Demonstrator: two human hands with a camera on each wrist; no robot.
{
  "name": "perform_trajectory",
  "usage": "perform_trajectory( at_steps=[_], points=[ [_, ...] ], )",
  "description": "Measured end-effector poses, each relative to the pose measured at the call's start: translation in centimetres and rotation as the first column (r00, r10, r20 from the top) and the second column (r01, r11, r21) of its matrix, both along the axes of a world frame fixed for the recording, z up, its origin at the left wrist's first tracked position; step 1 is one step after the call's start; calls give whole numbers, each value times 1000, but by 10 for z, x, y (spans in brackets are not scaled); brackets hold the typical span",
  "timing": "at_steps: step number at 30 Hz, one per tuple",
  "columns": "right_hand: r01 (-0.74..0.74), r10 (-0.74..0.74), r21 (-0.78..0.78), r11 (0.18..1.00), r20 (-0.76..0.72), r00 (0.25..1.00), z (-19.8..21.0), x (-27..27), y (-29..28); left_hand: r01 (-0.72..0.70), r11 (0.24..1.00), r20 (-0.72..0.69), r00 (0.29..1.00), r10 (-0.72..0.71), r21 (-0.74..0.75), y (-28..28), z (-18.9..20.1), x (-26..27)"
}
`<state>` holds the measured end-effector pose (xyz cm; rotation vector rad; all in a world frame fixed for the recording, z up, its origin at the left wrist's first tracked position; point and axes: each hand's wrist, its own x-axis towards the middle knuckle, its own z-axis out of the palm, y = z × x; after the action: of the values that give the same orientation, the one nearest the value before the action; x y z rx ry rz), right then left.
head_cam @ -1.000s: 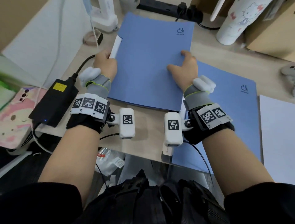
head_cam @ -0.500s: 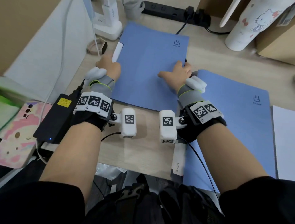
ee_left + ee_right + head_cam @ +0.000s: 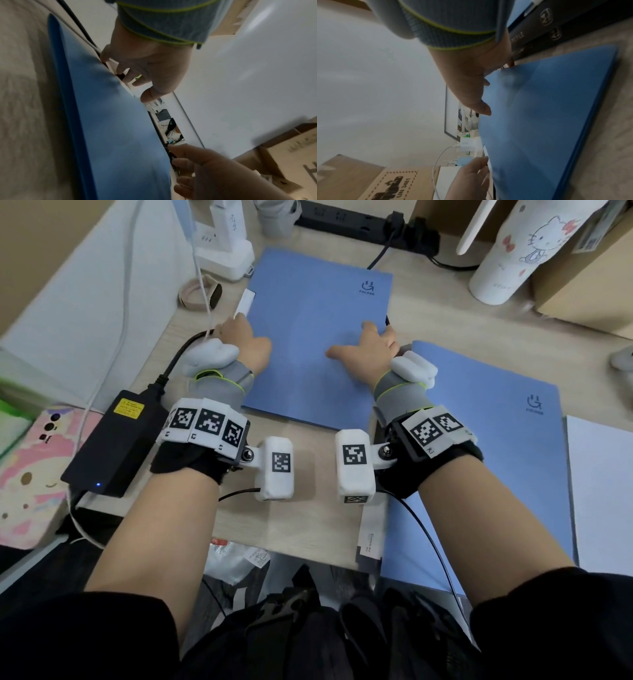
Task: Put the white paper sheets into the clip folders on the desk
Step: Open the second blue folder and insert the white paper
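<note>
1. A closed blue folder (image 3: pixel 318 337) lies flat on the desk (image 3: pixel 308 529), toward its far side; a white label strip (image 3: pixel 245 301) juts from its left edge.
2. The left hand (image 3: pixel 245 344) is at the folder's left edge; its fingers curl down over that edge and the thumb lies by the strip, so it grips the folder's side.
3. The right hand (image 3: pixel 370 350) is at the folder's right edge; the thumb lies spread on the cover and the fingers wrap over the edge, holding the folder.
4. A second blue folder (image 3: pixel 496 460) lies closed to the right, its near end over the desk's front edge; the first folder's corner overlaps it.
5. White sheets (image 3: pixel 603 491) lie just right of the second folder, outside both folders.
6. A black adapter (image 3: pixel 116 440) sits left of the left wrist; a white cup (image 3: pixel 520 248) stands at the far right; a power strip (image 3: pixel 346 220) runs along the back.
</note>
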<state>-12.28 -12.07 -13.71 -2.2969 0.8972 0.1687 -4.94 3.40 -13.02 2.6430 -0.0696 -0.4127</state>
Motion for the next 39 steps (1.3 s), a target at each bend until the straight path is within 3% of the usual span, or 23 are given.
perform_trajectory(
  at_steps=[6,15,23,28,34,39],
  points=[
    [-34,21,74,997,172,985,21,-21,-5,98,992,22,995,-96,-82,-21,14,-28],
    [-102,-11,251,963,411,911,52,-81,-14,201,896,3,976,-217,-396,-46,28,-93],
    [-82,0,152,985,476,879,70,-141,-27,285,831,-24,941,-336,-478,-69,32,-152],
    [10,-59,103,995,484,873,58,-176,-41,303,834,-27,934,-355,-461,-85,30,-184],
    [164,-151,2,986,411,899,35,-215,-64,341,878,20,935,-355,-336,-104,20,-205],
    [223,-199,-195,955,136,971,12,-245,-91,307,919,93,952,-293,-247,-109,10,-213]
  ],
)
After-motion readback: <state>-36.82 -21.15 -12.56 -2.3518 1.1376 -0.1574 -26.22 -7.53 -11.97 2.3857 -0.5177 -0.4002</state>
